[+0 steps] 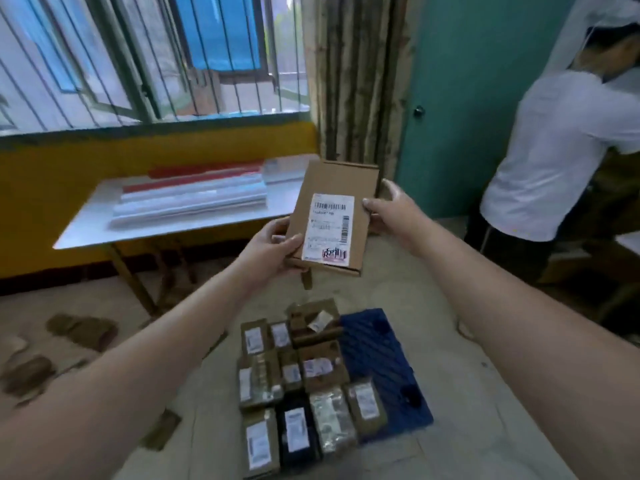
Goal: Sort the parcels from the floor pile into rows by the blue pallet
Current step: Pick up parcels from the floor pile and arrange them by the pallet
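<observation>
I hold a flat brown cardboard parcel (337,188) with a white shipping label facing me, up at chest height. My left hand (277,249) grips its lower left corner, thumb on top. My right hand (391,207) grips its right edge. Below on the floor lies the blue pallet (384,362). Several labelled parcels (298,386) lie in rows against the pallet's left side, some brown, one black, one clear-wrapped; two overlap the pallet's near left edge. The floor pile is out of view.
A white table (90,226) with stacked sheets stands at the left under a barred window. A person in a white shirt (561,150) bends over at the right by a teal door. Brown sandals (83,329) lie on the floor at the left.
</observation>
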